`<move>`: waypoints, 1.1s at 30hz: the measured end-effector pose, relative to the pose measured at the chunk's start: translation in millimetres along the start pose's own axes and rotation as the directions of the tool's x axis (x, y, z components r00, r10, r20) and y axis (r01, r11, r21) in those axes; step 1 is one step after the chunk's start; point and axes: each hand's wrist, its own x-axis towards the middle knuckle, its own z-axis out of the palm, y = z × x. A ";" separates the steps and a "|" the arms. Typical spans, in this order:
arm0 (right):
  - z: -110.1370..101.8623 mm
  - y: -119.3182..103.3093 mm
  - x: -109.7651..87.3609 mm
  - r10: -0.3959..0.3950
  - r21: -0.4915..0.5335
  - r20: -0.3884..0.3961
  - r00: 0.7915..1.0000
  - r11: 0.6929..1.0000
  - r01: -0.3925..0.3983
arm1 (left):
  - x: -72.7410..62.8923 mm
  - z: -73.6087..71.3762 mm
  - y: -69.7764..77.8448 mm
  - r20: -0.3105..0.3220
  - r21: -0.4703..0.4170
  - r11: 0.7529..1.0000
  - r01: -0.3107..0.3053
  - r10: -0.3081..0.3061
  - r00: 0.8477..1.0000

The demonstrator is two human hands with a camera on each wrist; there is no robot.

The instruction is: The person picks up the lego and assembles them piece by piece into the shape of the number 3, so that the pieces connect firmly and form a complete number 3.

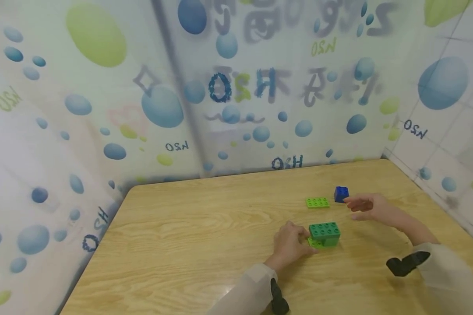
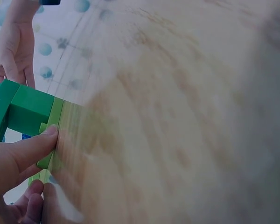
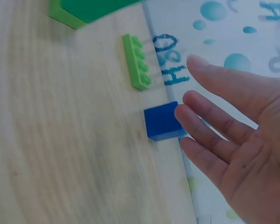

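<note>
A dark green toy building brick (image 1: 325, 230) tops a small stack, lying across another green brick (image 2: 31, 105) beneath it. At the stack's bottom is a light green flat brick (image 1: 314, 243), resting on the table. My left hand (image 1: 291, 243) pinches this flat brick at its left end, the thumb on its near side. My right hand (image 1: 372, 207) hovers with fingers spread and holds nothing. Its fingertips are close to a blue brick (image 3: 162, 121); whether they touch it I cannot tell. Left of the blue brick lies a second light green flat brick (image 1: 317, 202), studs up.
All the bricks stand on the right half of a wooden table (image 1: 189, 236). A patterned curtain-like wall (image 1: 236, 144) runs along the table's back edge, and another side wall (image 1: 437, 166) borders it on the right.
</note>
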 end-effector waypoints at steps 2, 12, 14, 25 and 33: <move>-4.3 0.4 2.9 0.025 -0.012 -0.035 0.999 1.000 -0.026 | -0.5 0.3 -0.9 0.001 -0.005 1.000 -0.001 0.001 1.000; -23.2 6.7 24.1 0.089 -0.083 -0.157 0.984 0.991 -0.103 | -1.7 -1.7 0.6 -0.005 0.018 1.000 0.005 -0.005 1.000; -25.3 8.9 28.4 0.107 -0.081 -0.170 0.980 0.989 -0.122 | -1.2 -2.0 0.7 -0.001 0.024 1.000 0.011 -0.011 1.000; -21.8 20.5 44.2 0.160 -0.059 -0.161 0.974 0.983 -0.172 | -0.1 -0.9 2.3 -0.004 0.042 0.999 0.006 -0.006 1.000; -16.1 28.3 49.9 0.159 -0.050 -0.147 0.976 0.985 -0.168 | -0.1 -1.5 1.5 -0.012 0.034 0.999 0.004 -0.004 1.000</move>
